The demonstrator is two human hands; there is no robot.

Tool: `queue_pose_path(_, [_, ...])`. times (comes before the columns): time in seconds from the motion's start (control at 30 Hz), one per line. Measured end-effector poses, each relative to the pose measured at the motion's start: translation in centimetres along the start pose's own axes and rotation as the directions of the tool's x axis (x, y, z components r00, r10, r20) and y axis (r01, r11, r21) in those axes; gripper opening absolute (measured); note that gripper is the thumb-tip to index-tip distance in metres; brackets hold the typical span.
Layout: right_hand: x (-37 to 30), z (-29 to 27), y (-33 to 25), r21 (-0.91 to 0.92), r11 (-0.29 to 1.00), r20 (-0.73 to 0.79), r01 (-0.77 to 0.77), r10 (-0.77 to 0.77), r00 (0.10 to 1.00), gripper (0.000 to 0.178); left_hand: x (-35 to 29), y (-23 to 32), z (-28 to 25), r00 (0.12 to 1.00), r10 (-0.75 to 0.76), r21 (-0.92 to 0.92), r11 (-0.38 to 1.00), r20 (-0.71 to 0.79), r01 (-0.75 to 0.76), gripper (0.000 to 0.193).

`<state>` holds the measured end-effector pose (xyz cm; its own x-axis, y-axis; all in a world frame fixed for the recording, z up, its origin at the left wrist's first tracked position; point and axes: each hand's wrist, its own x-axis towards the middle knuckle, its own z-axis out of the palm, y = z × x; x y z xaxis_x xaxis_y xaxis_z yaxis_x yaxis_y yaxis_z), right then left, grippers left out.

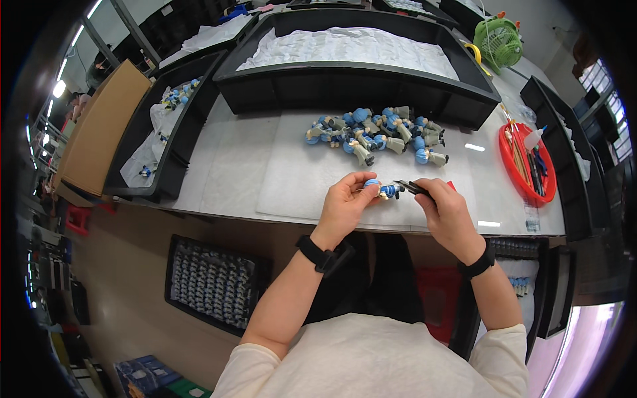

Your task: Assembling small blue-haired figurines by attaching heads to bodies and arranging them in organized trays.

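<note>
The left hand [344, 207] pinches 1 small blue-topped figurine [389, 192] above the near part of the white table [229, 179]. The right hand [450, 213] grips a dark-handled tool [415, 189], its tip at the figurine (whether touching, I cannot tell). Beyond them, a heap of similar figurines [395, 142] lies before a long black tray [352, 93].
</note>
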<state>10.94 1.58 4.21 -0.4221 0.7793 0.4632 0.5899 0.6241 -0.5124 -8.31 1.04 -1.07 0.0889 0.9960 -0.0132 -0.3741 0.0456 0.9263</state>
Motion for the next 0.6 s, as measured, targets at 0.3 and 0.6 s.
queue_pose_path(0.3, [0.0, 2.0, -0.4, -0.249, 0.965, -0.056, 0.077, -0.094, 0.994, 0.016, 0.0, 0.0, 0.0, 1.0, 0.006, 0.016, 1.0, 0.001, -0.006, 0.026])
queue_pose_path(0.6, [0.3, 2.4, -1.1, -0.364, 0.924, -0.117, 0.118, -0.171, 0.978, 0.016, 0.0, 0.2, 0.0, 1.0, 0.01, 0.026, 1.0, 0.013, -0.01, 0.025])
